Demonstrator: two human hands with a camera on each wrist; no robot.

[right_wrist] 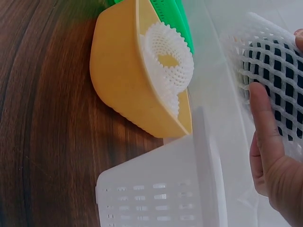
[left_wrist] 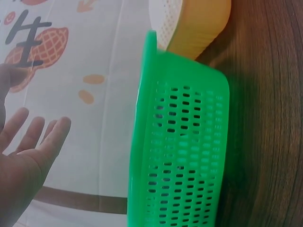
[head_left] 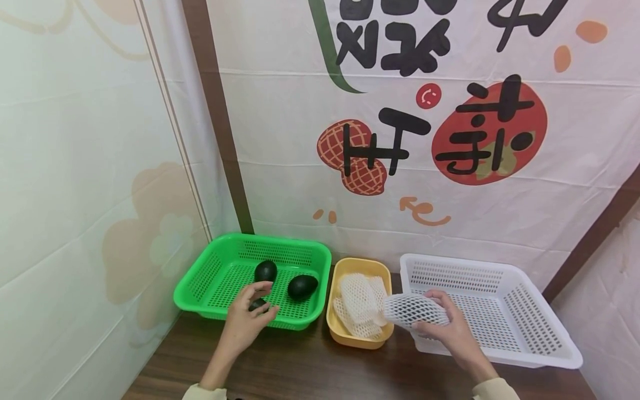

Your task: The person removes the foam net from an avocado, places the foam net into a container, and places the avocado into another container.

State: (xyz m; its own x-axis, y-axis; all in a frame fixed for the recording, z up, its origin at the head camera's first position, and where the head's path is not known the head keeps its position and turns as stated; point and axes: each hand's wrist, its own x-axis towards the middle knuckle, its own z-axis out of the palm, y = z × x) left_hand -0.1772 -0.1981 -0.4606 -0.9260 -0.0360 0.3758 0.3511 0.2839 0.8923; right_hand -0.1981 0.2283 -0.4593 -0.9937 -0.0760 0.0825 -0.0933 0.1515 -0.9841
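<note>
My left hand (head_left: 244, 323) hovers over the near side of the green basket (head_left: 192, 293), its fingers spread and nothing between them. Inside that basket lie smooth, black, avocado-like fruits; one (head_left: 302, 288) is to the right, another (head_left: 265, 271) further back, and a third (head_left: 257, 304) is partly hidden by my left fingers. My right hand (head_left: 454, 332) holds a white foam net sleeve (head_left: 415, 310) between thumb and fingers, over the white basket's left edge. Through the mesh in the right wrist view, a dark fruit (right_wrist: 277, 61) shows inside the sleeve.
A yellow bin (head_left: 345, 340) holding several foam net sleeves (head_left: 359, 300) stands between the two baskets. The white basket (head_left: 545, 355) sits to the right. All stand on a dark wooden table (head_left: 310, 366), against a printed cloth backdrop (head_left: 280, 166).
</note>
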